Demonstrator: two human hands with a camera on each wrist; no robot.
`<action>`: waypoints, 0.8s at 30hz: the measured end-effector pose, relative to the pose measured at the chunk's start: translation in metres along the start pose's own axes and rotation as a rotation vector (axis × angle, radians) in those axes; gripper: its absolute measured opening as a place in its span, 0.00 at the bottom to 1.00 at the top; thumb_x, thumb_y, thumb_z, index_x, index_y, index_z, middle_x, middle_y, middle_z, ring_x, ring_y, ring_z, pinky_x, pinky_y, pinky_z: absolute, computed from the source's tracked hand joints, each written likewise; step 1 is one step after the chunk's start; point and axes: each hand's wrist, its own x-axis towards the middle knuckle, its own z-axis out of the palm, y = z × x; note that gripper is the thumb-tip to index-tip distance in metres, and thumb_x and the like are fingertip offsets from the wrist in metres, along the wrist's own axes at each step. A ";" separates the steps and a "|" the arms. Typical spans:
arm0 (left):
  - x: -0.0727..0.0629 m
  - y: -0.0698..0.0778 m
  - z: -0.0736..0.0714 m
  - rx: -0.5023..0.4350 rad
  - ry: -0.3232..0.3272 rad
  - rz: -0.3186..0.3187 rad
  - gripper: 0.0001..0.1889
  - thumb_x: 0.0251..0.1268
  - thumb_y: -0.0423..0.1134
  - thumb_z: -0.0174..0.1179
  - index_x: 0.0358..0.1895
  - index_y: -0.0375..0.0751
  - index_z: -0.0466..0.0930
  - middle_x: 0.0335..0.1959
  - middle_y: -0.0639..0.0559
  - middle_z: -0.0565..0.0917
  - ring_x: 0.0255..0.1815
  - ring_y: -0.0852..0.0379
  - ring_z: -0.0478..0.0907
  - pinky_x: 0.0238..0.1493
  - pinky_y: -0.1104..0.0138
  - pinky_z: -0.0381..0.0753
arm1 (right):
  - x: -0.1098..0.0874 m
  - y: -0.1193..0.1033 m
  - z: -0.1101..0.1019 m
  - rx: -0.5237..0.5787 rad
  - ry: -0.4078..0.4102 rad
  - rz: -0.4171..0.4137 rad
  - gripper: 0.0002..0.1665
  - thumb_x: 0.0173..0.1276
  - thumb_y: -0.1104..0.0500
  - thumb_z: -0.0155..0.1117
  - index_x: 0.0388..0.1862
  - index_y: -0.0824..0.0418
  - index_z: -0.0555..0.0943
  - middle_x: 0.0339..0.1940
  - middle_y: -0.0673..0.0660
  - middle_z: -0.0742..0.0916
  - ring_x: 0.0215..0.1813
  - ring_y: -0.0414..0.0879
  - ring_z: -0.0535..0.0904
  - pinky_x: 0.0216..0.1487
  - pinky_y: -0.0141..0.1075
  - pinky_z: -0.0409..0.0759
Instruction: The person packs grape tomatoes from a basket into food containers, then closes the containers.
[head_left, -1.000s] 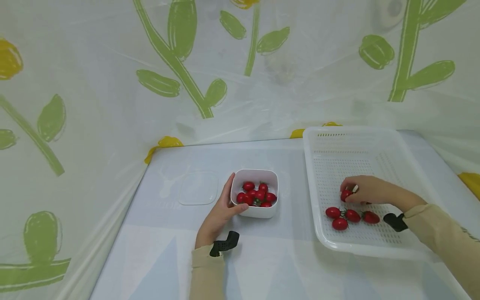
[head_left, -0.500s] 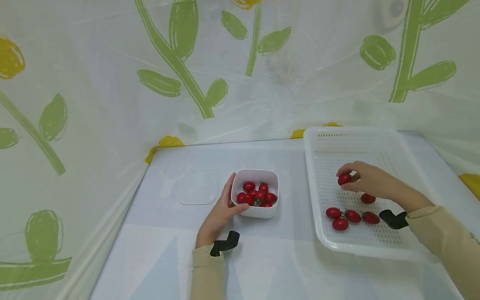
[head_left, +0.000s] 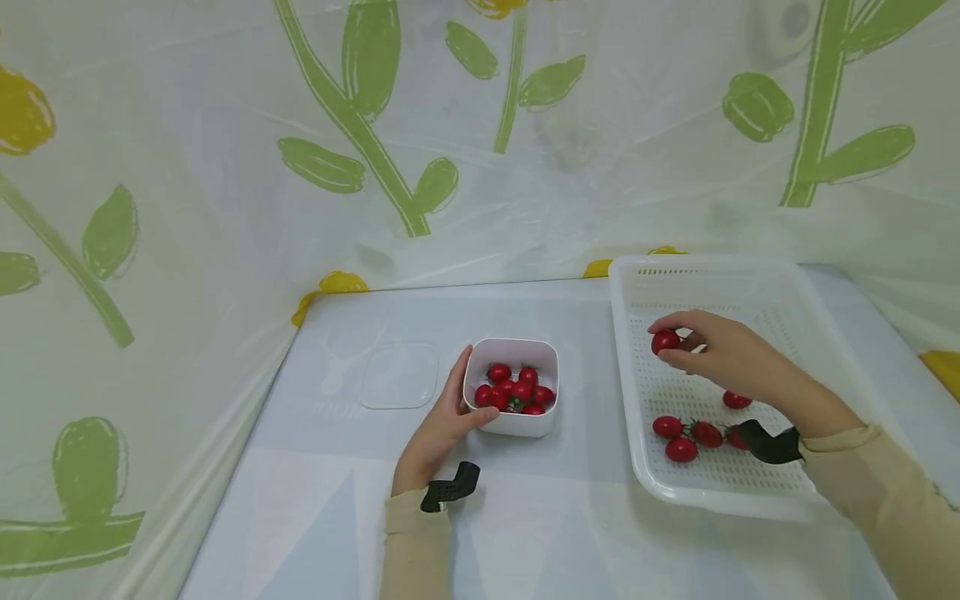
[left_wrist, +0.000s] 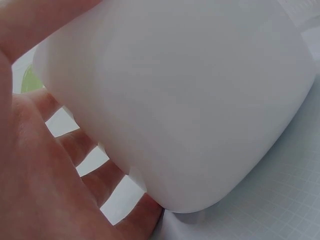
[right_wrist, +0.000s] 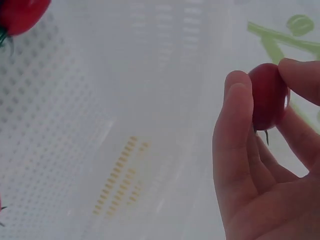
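Between the thumb and fingers of my right hand (head_left: 731,354) is a cherry tomato (head_left: 665,341), held above the left part of a white perforated basket (head_left: 641,475). The right wrist view shows that pinched tomato (right_wrist: 269,96) with a thin green stem below it. Several more cherry tomatoes (head_left: 681,450) lie on the basket floor, one partly behind the wrist camera. My left hand (head_left: 442,425) grips the left side of a white square container (head_left: 517,426), thumb at its front rim and fingers along its wall. Inside that container sit several cherry tomatoes (head_left: 521,390).
A clear, flat square lid (head_left: 399,377) lies on the table (head_left: 517,517) left of the container. The basket stands to the right, a strip of table between the two. Behind the table hangs a white sheet (head_left: 480,208) with green plant prints.
My right hand has lifted a cherry tomato off the basket floor and carried it up and leftward. Another tomato beneath the hand came into view. The left hand and container have stayed put.
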 end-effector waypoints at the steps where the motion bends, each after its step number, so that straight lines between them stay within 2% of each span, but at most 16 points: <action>1: 0.000 0.000 0.000 -0.002 0.000 0.001 0.44 0.57 0.36 0.58 0.69 0.67 0.38 0.69 0.67 0.44 0.70 0.54 0.39 0.62 0.49 0.51 | 0.000 -0.003 0.000 0.004 0.010 -0.012 0.26 0.60 0.42 0.57 0.54 0.54 0.72 0.47 0.53 0.78 0.43 0.48 0.76 0.39 0.41 0.75; 6: 0.000 0.000 0.000 -0.009 0.001 0.004 0.44 0.57 0.35 0.58 0.69 0.68 0.39 0.69 0.66 0.44 0.69 0.53 0.39 0.62 0.49 0.52 | -0.001 -0.016 0.001 0.038 0.061 -0.083 0.21 0.62 0.49 0.58 0.53 0.53 0.71 0.48 0.53 0.76 0.44 0.48 0.76 0.38 0.39 0.76; 9: 0.000 0.000 0.000 -0.004 0.002 0.005 0.44 0.57 0.35 0.58 0.69 0.68 0.39 0.69 0.65 0.44 0.69 0.53 0.39 0.62 0.49 0.52 | 0.000 -0.025 0.002 0.060 0.087 -0.106 0.20 0.61 0.49 0.60 0.51 0.52 0.72 0.48 0.51 0.75 0.43 0.46 0.76 0.38 0.37 0.76; 16: 0.000 -0.001 0.000 0.011 0.007 0.000 0.44 0.57 0.36 0.58 0.69 0.68 0.39 0.69 0.65 0.44 0.69 0.54 0.40 0.62 0.49 0.52 | -0.001 -0.044 0.007 0.093 0.144 -0.116 0.19 0.58 0.51 0.64 0.48 0.49 0.74 0.44 0.47 0.75 0.40 0.41 0.75 0.38 0.30 0.76; 20: 0.000 -0.001 0.000 0.008 0.005 0.000 0.44 0.57 0.36 0.58 0.69 0.68 0.39 0.69 0.65 0.45 0.69 0.54 0.40 0.62 0.49 0.53 | -0.002 -0.053 0.010 0.113 0.183 -0.107 0.19 0.59 0.49 0.62 0.49 0.48 0.74 0.44 0.46 0.76 0.40 0.40 0.75 0.38 0.29 0.75; 24: 0.001 0.000 -0.001 0.013 0.003 -0.001 0.44 0.57 0.36 0.58 0.69 0.68 0.38 0.69 0.65 0.45 0.69 0.54 0.40 0.62 0.49 0.53 | -0.002 -0.065 0.015 0.195 0.210 -0.074 0.22 0.59 0.48 0.61 0.53 0.47 0.72 0.46 0.46 0.76 0.42 0.40 0.75 0.38 0.30 0.76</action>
